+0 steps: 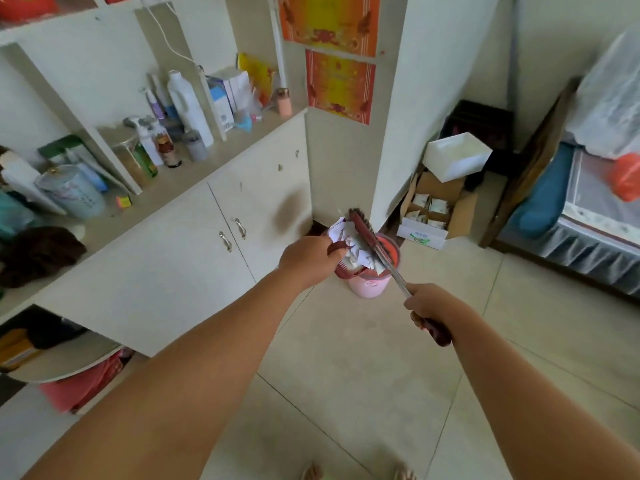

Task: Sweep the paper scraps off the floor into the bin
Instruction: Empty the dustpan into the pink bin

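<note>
The left hand [308, 258] has its grip clamped on the dark red handle of a dustpan [341, 252], holding it tilted over the pink bin [369, 287]. White paper scraps [348, 237] lie heaped in the dustpan, above the bin's mouth, with some at the bin's rim. The right hand [433, 308] has its grip clamped around the handle of a broom [363, 230]; its metal shaft runs up and left from the hand, and the dark red brush head lies against the scraps. The bin stands on the tiled floor [346, 358], at the foot of the white cabinet [194, 258] to the left. Farther right, an open cardboard box [433, 209] sits on the floor against the wall, and a bed [588, 220] fills the right edge.
</note>
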`<action>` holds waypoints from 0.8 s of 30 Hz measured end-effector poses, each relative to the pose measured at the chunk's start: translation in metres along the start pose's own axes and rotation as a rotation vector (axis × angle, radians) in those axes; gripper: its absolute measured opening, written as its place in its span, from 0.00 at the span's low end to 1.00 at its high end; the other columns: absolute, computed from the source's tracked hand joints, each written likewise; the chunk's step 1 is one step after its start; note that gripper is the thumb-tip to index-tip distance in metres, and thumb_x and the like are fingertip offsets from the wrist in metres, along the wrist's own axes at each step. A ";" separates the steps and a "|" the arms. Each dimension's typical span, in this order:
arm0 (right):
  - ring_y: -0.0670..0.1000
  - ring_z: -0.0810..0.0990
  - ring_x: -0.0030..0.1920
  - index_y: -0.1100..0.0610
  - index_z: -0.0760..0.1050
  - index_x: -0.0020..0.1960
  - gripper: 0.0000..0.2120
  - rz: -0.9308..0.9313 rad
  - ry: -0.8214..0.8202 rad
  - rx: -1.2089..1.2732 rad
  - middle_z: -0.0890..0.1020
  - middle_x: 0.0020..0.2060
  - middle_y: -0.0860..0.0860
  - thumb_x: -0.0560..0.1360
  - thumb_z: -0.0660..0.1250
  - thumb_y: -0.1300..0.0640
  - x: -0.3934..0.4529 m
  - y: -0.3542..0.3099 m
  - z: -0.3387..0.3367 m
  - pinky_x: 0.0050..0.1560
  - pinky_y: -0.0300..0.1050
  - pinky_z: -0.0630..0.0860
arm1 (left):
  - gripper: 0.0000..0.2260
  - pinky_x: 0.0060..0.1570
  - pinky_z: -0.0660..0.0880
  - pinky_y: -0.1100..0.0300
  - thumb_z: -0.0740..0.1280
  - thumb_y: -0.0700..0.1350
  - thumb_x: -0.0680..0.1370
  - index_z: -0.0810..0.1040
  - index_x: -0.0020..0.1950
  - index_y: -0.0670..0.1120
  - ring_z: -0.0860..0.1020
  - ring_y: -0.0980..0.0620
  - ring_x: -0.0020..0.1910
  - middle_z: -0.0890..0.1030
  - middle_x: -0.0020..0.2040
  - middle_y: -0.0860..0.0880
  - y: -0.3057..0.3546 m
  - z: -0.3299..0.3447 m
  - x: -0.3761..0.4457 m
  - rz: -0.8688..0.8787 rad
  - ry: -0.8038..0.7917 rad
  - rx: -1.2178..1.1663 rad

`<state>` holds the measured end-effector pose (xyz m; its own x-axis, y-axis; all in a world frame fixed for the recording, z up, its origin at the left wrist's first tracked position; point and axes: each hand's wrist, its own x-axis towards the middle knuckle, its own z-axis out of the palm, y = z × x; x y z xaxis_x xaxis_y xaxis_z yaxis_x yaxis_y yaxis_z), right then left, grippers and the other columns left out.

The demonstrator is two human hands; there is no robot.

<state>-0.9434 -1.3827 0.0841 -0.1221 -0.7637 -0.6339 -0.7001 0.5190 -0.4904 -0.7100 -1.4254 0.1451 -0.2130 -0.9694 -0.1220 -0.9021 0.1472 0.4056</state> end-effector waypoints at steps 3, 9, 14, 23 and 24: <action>0.50 0.70 0.17 0.62 0.72 0.62 0.18 0.010 -0.008 0.065 0.71 0.14 0.49 0.74 0.55 0.69 0.020 0.008 -0.010 0.28 0.40 0.69 | 0.18 0.39 0.67 0.57 0.58 0.55 0.82 0.74 0.60 0.42 0.77 0.42 0.46 0.80 0.47 0.44 0.012 0.013 0.022 0.065 -0.003 0.123; 0.48 0.66 0.15 0.61 0.71 0.53 0.10 0.006 -0.003 0.254 0.69 0.21 0.54 0.76 0.56 0.70 0.043 0.023 -0.028 0.19 0.35 0.64 | 0.17 0.46 0.73 0.55 0.57 0.58 0.81 0.77 0.54 0.45 0.78 0.41 0.52 0.82 0.52 0.44 0.031 0.049 0.058 0.114 -0.048 0.230; 0.50 0.65 0.19 0.57 0.70 0.56 0.13 0.003 -0.026 0.420 0.68 0.25 0.55 0.77 0.55 0.70 0.063 0.031 -0.040 0.19 0.36 0.65 | 0.15 0.43 0.72 0.55 0.59 0.56 0.81 0.77 0.54 0.46 0.79 0.41 0.51 0.82 0.51 0.44 0.046 0.077 0.076 0.162 -0.064 0.271; 0.51 0.66 0.21 0.65 0.72 0.61 0.15 0.044 -0.050 0.325 0.69 0.25 0.56 0.76 0.56 0.69 0.079 0.061 -0.072 0.20 0.37 0.65 | 0.14 0.43 0.70 0.56 0.58 0.54 0.81 0.76 0.58 0.47 0.80 0.43 0.50 0.82 0.52 0.47 0.052 0.122 0.074 0.261 -0.209 0.462; 0.51 0.67 0.21 0.64 0.72 0.61 0.15 0.051 -0.050 0.296 0.70 0.25 0.56 0.76 0.56 0.69 0.079 0.065 -0.076 0.21 0.38 0.66 | 0.14 0.42 0.68 0.57 0.59 0.54 0.81 0.76 0.58 0.46 0.80 0.43 0.51 0.82 0.53 0.47 0.055 0.124 0.074 0.272 -0.220 0.483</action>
<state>-1.0515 -1.4388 0.0472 -0.1116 -0.7180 -0.6870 -0.4580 0.6507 -0.6057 -0.8218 -1.4647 0.0459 -0.4868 -0.8284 -0.2772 -0.8617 0.5073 -0.0028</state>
